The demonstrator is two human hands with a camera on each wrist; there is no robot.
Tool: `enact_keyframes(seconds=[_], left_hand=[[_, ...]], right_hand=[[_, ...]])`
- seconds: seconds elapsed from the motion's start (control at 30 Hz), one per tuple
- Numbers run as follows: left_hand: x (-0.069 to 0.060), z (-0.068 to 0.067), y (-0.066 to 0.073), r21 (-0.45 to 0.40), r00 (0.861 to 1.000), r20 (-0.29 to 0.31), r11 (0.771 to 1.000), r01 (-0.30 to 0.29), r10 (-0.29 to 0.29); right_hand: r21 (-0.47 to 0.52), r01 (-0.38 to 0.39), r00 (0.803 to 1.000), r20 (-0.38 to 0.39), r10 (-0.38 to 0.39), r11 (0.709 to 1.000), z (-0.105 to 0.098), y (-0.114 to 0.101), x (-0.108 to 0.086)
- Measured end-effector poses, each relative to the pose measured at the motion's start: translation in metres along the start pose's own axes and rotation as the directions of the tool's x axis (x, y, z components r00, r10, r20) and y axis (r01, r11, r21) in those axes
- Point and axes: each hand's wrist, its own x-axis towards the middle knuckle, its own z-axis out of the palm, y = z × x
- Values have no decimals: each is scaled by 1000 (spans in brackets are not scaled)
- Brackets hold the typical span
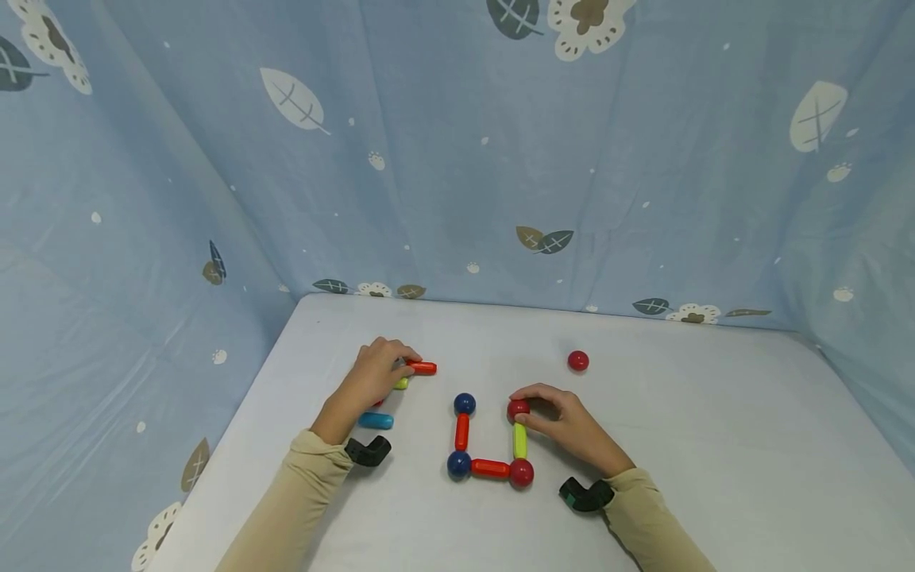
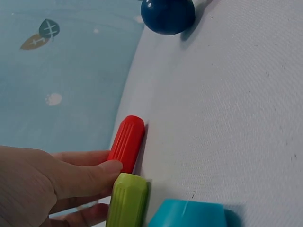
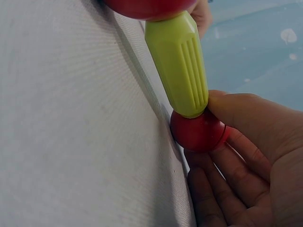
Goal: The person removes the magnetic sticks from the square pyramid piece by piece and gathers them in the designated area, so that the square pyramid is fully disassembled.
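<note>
My left hand (image 1: 375, 373) pinches a red rod (image 1: 424, 368) between thumb and fingers at the left of the table. Close by that hand lie a lime rod (image 2: 127, 201) and a light blue rod (image 1: 376, 421). With thumb and fingers, my right hand (image 1: 568, 429) holds a red ball (image 3: 198, 133) at one end of another lime rod (image 1: 519, 442). That rod's near end meets a second red ball (image 1: 521, 474). From there a red rod (image 1: 490, 469) runs left to a dark blue ball (image 1: 459, 465). Another red rod (image 1: 461, 432) links it to a farther dark blue ball (image 1: 465, 403).
A loose red ball (image 1: 578, 361) sits beyond the right hand. Something red (image 1: 378, 403) shows partly from under the left wrist. A white cloth covers the table (image 1: 715, 445), and a patterned blue curtain (image 1: 457, 159) hangs behind and at the sides.
</note>
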Motion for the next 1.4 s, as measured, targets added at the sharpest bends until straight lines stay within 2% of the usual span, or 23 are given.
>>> enact_keyframes(seconds=[0.23,0.43,0.6,0.67,0.77,0.87,0.97,1.07,1.17,1.27,1.4], left_hand=[[1,1,-1,28,1000,-9,1000,-7,7],[1,2,1,0,999,-41,1000,-4,4],[-1,0,13,-32,994,-90,998,-58,55],[-3,-1,22,-48,993,-90,995,-87,82],[-6,-1,34,-71,994,-32,992,-104,102],[-11,1,45,-85,992,92,993,-78,86],[-18,7,55,-79,974,214,995,-56,72],[-25,13,64,-52,953,292,997,-61,73],[-30,18,73,-14,942,327,997,-78,78],[-33,21,77,20,943,326,997,-81,70],[-31,23,78,13,953,300,998,-57,51]], right_hand=[[4,13,1000,3,-13,1000,1,2,1],[5,1,1000,4,-1,1000,1,1,0],[-1,1,1000,-2,-1,1000,1,1,0],[-5,3,1000,-6,-3,1000,1,1,-1],[-2,3,1000,-7,-3,1000,1,2,0],[1,2,1000,-5,-2,1000,0,3,1],[1,16,1000,-1,-16,1000,0,3,1],[4,33,999,1,-33,999,0,3,2],[3,43,999,1,-43,999,0,3,2],[17,35,999,2,-35,999,0,3,2],[41,25,1000,10,-26,999,-1,3,1]])
